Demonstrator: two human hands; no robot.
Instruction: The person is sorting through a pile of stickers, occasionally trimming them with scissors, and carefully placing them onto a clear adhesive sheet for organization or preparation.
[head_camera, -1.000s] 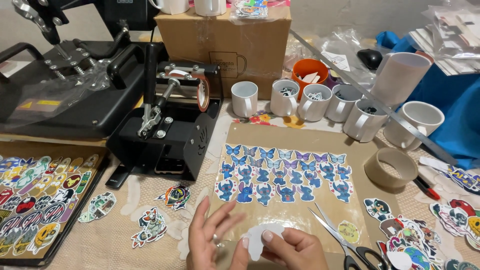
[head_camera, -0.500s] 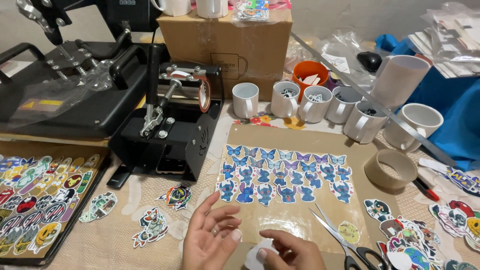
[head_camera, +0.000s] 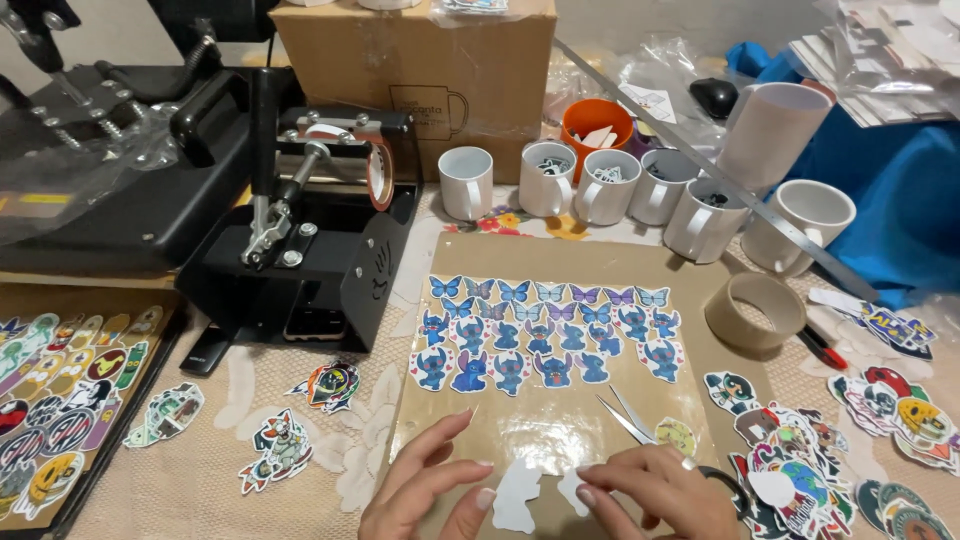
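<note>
My left hand (head_camera: 432, 490) and my right hand (head_camera: 655, 490) rest at the near edge of a brown card sheet (head_camera: 470, 255) covered with glossy film. Between their fingertips lie two small white cut-out shapes (head_camera: 518, 493), blank side up; fingers of both hands touch them. Rows of blue butterfly and blue cartoon-creature stickers (head_camera: 545, 335) are laid out on the sheet just beyond my hands. Scissors (head_camera: 628, 420) lie on the sheet, with my right hand over the handles.
A black mug press (head_camera: 310, 240) and a flat heat press (head_camera: 110, 170) stand at left. A cardboard box (head_camera: 430, 70), several white mugs (head_camera: 610, 185), a tape roll (head_camera: 755, 310) and a metal ruler (head_camera: 720, 175) sit behind. Loose stickers (head_camera: 850, 440) lie at both sides.
My hands have slid toward the near edge of the sheet. The white cut-out now lies flat on the sheet as two pieces between my fingertips.
</note>
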